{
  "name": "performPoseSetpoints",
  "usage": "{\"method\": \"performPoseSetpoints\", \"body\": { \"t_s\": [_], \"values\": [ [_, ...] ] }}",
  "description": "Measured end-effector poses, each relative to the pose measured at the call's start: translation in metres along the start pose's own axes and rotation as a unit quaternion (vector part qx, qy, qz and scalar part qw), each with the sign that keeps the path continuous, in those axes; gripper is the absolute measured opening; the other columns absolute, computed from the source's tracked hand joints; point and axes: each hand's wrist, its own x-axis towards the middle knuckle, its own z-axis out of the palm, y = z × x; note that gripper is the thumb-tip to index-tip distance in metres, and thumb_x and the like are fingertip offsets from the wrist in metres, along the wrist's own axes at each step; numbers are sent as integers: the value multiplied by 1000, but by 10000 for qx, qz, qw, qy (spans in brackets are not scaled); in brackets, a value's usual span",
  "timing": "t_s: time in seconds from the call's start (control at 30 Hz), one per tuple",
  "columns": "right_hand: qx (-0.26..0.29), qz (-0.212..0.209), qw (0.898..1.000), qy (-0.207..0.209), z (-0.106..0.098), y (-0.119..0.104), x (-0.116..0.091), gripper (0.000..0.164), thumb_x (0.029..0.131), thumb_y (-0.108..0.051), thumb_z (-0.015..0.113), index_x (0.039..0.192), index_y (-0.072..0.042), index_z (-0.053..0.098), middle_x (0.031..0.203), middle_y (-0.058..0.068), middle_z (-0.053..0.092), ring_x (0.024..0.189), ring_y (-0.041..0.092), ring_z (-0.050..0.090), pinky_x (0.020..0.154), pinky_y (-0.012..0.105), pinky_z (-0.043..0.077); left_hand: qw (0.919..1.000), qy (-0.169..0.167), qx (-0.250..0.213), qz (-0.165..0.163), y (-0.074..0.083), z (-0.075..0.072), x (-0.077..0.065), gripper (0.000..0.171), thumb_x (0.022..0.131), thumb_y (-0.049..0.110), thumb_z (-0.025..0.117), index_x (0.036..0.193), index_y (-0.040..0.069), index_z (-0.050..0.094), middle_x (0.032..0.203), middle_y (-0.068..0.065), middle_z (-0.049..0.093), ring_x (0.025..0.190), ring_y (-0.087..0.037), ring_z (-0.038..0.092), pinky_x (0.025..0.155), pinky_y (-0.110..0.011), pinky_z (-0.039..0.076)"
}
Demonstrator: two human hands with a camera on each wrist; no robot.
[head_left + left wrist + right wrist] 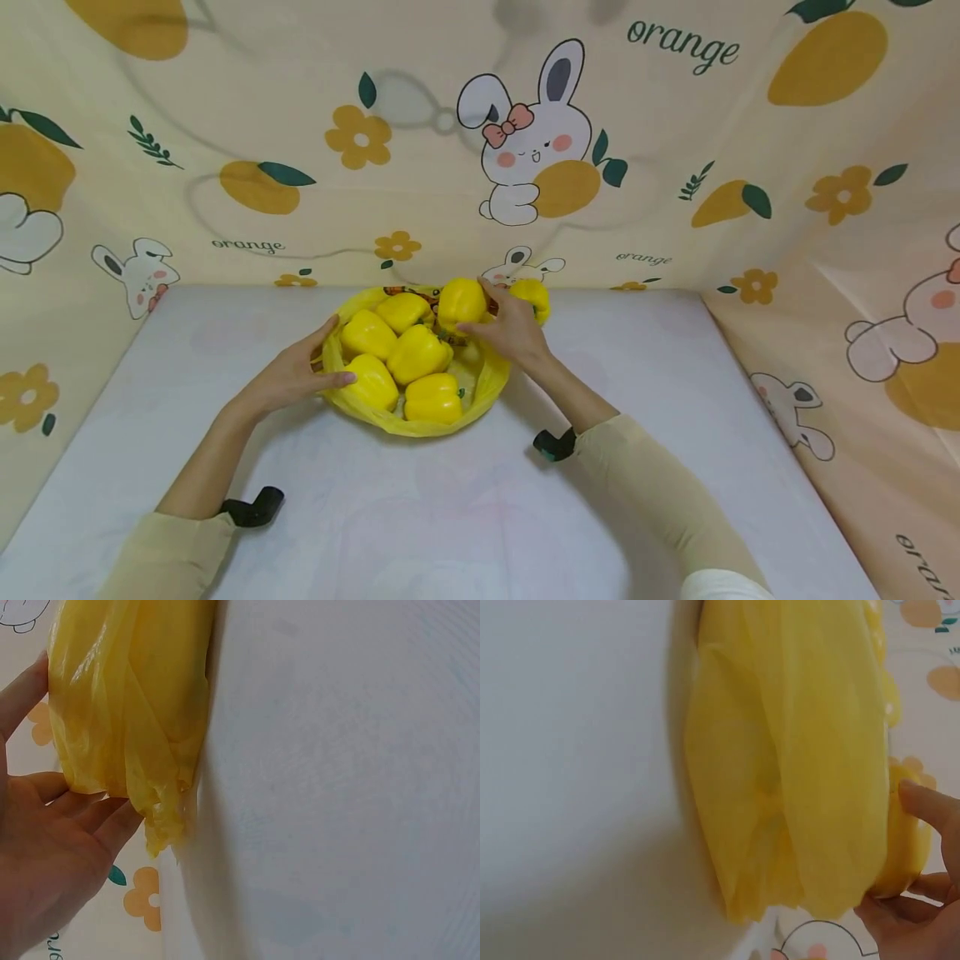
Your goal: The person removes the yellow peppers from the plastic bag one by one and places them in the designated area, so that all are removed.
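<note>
Several yellow bell peppers lie in a yellow plastic bag whose mouth is spread wide on the table. My right hand holds one yellow bell pepper between thumb and fingers at the bag's far right rim. In the right wrist view this pepper shows beyond the bag wall. At the bag's left side rests my left hand, fingers and thumb spread along the rim. The left wrist view has its fingers partly hidden behind the bag.
Another yellow bell pepper sits just behind my right hand, outside the bag. A white tabletop extends toward me. Printed cloth with rabbits and oranges hangs along the back and both sides. Each wrist wears a black camera mount.
</note>
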Motion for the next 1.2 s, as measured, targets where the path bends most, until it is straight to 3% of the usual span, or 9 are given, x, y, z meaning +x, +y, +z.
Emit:
{"method": "performPoseSetpoints", "body": {
  "t_s": [0.2,0.53,1.2],
  "values": [
    [404,-199,9990,-32,-11,3,3,84,79,-32,86,149,-7,45,141,12,56,117,25,62,98,31,52,10000,-54,40,-56,1,-1,0,110,86,52,72,160,9,2,163,-24,12,148,-46,13,117,-63,16],
    [475,-441,9979,-86,-32,10,9,84,78,-26,87,148,-5,46,142,14,55,118,26,61,100,34,51,10000,-55,28,-14,1,-3,1,110,86,52,72,160,9,3,163,-24,12,148,-46,12,117,-62,16],
    [1024,-207,9943,-195,-74,45,7,83,80,-19,85,151,-8,42,148,13,48,127,33,55,104,43,48,9999,-98,-34,19,2,0,-1,109,87,50,72,160,7,3,163,-23,10,148,-46,12,117,-62,15]
  ]
}}
